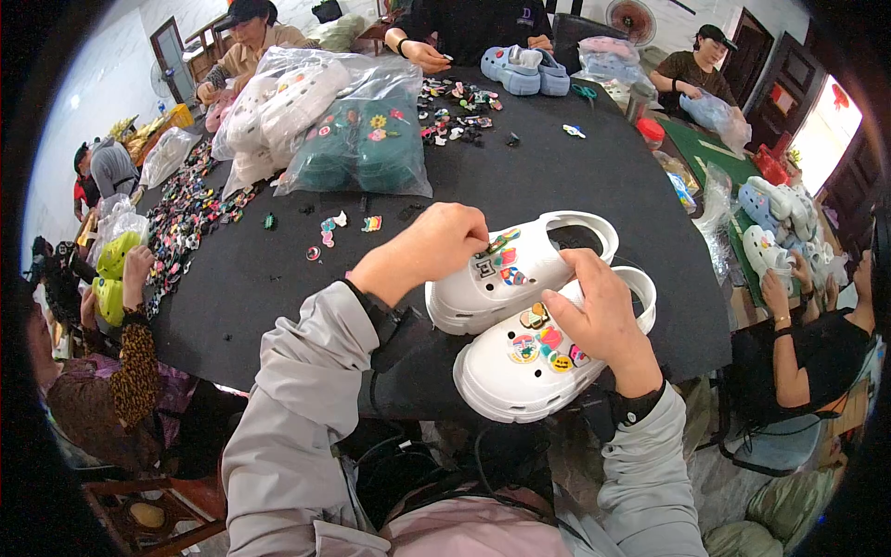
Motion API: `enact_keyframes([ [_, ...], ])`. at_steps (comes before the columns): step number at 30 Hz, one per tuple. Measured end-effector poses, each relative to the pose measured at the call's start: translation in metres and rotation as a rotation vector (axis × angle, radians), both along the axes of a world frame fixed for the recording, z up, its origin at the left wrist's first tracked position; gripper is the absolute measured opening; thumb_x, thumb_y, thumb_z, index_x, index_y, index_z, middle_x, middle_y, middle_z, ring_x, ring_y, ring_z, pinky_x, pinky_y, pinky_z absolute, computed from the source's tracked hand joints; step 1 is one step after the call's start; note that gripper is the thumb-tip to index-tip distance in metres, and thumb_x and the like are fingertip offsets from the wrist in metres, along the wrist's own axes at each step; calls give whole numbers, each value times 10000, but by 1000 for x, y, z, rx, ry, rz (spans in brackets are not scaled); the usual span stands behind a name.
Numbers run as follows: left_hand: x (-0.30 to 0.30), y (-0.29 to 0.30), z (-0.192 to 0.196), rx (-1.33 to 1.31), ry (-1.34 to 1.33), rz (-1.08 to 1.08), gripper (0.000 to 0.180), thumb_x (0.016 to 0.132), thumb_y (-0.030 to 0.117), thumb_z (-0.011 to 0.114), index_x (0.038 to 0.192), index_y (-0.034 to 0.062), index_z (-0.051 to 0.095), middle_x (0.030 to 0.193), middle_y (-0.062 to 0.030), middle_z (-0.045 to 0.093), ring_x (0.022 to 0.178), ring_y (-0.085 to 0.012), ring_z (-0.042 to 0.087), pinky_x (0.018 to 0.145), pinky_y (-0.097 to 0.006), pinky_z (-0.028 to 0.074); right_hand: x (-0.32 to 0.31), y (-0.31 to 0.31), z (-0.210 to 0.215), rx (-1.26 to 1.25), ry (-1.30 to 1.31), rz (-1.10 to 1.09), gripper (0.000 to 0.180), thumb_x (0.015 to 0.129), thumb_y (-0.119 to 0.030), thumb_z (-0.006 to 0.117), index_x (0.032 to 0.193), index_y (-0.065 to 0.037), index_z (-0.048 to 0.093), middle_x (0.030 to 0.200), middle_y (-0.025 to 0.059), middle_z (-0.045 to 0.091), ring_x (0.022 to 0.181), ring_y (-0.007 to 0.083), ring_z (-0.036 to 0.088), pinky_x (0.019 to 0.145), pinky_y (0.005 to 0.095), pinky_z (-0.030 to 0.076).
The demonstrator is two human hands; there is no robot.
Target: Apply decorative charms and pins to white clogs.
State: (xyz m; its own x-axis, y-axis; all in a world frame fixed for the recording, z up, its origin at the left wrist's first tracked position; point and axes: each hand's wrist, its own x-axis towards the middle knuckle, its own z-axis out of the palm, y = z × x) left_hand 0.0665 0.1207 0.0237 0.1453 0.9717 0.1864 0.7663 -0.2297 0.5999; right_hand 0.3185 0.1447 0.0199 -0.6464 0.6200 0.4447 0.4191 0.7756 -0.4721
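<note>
Left hand: I have my left hand [436, 243] pinched down on a small charm [501, 241] at the top of the far clog [506, 278], fingers closed on the charm and pressing it into the upper
Right hand: my right hand [599, 311] lies across the near clog [534, 357], thumb on its upper and fingers curled over the far edge; it grips the clog and braces it
Clogs: both are white and sit side by side at the near edge of the black table [520, 176], touching each other, toes toward my lower left, heel straps toward the upper right
Charms fitted: I see a few coloured pieces already on each upper, grouped near the middle
Loose charms: a few lie on the table [327, 230] to my left, near but apart from the clogs; a larger scatter [459, 111] sits well apart at the far side
Bags: clear bags of clogs [325, 121] stand beyond the loose pieces
Doing it well: I judge the charm's stud should sit square over a hole before I push, thumb straight down, so it does not go in tilted
Bracing: I would keep the right hand firm so the pair does not slide toward the table edge
Risk: a half-seated charm may pop out; I cannot tell from here whether this one is fully in
</note>
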Motion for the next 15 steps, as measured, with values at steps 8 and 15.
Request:
enact_keyframes([
  [8, 7, -14, -15, 274, 256, -41, 66, 807, 67, 618, 790, 8, 642, 878, -128, 622, 873, -328, 601, 765, -406, 488, -1, -3, 0, -8, -15, 4, 510, 806, -314, 626, 1135, 63, 527, 1057, 248, 588, 968, 394, 594, 820, 437, 478],
  [15, 0, -19, -14, 161, 142, -98, 76, 817, 86, 623, 852, 37, 669, 903, -102, 603, 909, -301, 576, 807, -395, 461, 1, -1, -1, -17, -5, 22, 504, 796, -292, 637, 1131, 68, 529, 1064, 247, 587, 974, 393, 591, 827, 438, 476],
])
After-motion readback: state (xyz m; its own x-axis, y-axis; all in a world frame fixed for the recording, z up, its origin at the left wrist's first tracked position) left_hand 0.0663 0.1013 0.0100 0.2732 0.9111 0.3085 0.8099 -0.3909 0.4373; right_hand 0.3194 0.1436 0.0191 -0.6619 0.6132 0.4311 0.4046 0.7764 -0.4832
